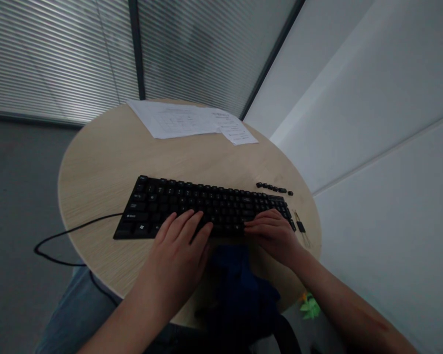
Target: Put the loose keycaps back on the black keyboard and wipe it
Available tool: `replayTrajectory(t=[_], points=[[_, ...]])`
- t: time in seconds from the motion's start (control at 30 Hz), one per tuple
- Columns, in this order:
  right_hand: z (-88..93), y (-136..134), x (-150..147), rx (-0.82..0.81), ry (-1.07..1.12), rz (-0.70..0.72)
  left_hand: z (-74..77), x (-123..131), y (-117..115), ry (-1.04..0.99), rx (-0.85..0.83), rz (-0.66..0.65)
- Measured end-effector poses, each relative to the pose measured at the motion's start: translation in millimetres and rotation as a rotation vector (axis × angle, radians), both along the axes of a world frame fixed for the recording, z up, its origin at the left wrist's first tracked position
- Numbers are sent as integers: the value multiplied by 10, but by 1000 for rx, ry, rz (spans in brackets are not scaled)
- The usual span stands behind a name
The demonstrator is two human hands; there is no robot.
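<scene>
A black keyboard (195, 201) lies on the round wooden table, its cable running off to the left. My left hand (180, 246) rests over its front edge, fingers stretched out and slightly spread across the lower keys. At the front right of the keyboard, my right hand (273, 233) has its fingertips drawn together; whatever may be between them is hidden. Several loose black keycaps (275, 188) form a row behind the keyboard's right end. To the right of my right hand lies a small black tool with wire loops (300, 226).
White printed papers (184, 120) sit at the table's far edge. A black cable (51, 238) loops over the left edge of the table (96, 152). Blue fabric (239, 280) is below my hands. A white wall (384, 157) stands close on the right, with window blinds (59, 54) behind.
</scene>
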State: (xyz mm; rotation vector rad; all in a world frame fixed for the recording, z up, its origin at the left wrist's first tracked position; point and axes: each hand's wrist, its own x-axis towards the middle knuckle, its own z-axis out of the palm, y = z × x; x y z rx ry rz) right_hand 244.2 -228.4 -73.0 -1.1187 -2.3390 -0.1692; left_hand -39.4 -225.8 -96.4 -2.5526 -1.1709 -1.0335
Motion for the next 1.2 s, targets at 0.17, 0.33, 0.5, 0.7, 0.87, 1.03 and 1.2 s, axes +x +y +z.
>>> replayTrajectory(t=[0.17, 0.33, 0.5, 0.7, 0.87, 1.03, 1.2], points=[[62, 29, -17, -55, 17, 15, -2, -7, 7, 5, -1, -5], [151, 60, -39, -137, 22, 37, 2, -14, 4, 10, -15, -1], [152, 33, -22, -138, -11, 17, 12, -4, 0, 7, -18, -2], [11, -52, -6, -43, 2, -57, 8, 7, -1, -11, -41, -3], [-32, -113, -24, -9, -5, -105, -8, 0, 7, -6, -20, -7], [56, -44, -8, -140, 10, -60, -5, 7, 1, 3, -36, 4], [143, 3, -18, -242, 19, -67, 40, 18, -19, -9, -45, 8]])
